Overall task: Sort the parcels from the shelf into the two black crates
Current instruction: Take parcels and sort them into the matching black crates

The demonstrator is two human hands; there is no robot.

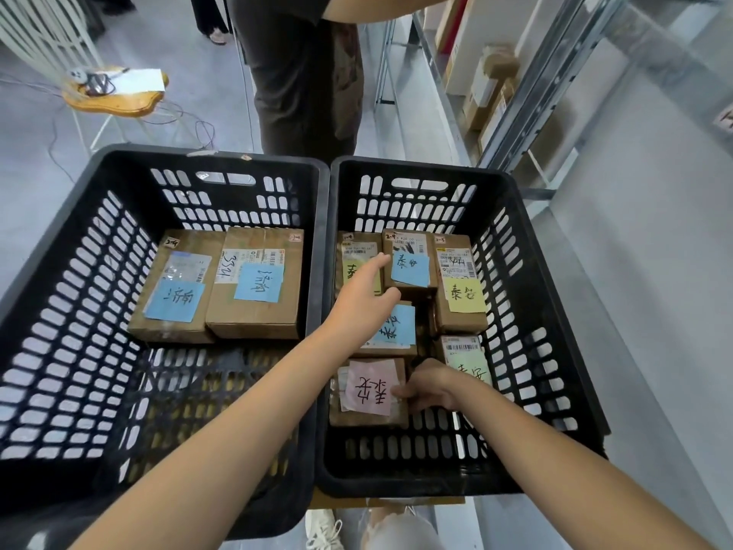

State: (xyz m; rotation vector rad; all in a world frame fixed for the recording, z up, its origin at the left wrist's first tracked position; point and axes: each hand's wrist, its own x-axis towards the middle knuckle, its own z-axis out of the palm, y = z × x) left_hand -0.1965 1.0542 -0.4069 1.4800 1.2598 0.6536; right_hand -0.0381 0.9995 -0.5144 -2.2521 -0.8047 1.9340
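A: Entry one, the crates?
B: Two black slotted crates, rims touching: left crate, right crate.
A: Contents of the left crate?
B: Two brown parcels lie flat at the far end, side by side: first blue-note parcel, second blue-note parcel.
A: And the right crate?
B: Six parcels. Far row: half-hidden yellow-note parcel, rear blue-note parcel, corner yellow-note parcel. Nearer: middle blue-note parcel, green-note parcel, pink-note parcel.
A: Left hand?
B: Left hand is inside the right crate, fingers straight and spread, holding nothing. It covers part of the half-hidden yellow-note parcel, with one fingertip at the edge of the rear blue-note parcel; I cannot tell whether it touches.
A: Right hand?
B: Right hand is low in the same crate, thumb on the pink note, fingers curled round the right edge of the pink-note parcel, gripping it.
A: Surroundings?
B: A standing person is beyond the crates, a metal shelf with cartons is at right, and a wooden stool is at far left
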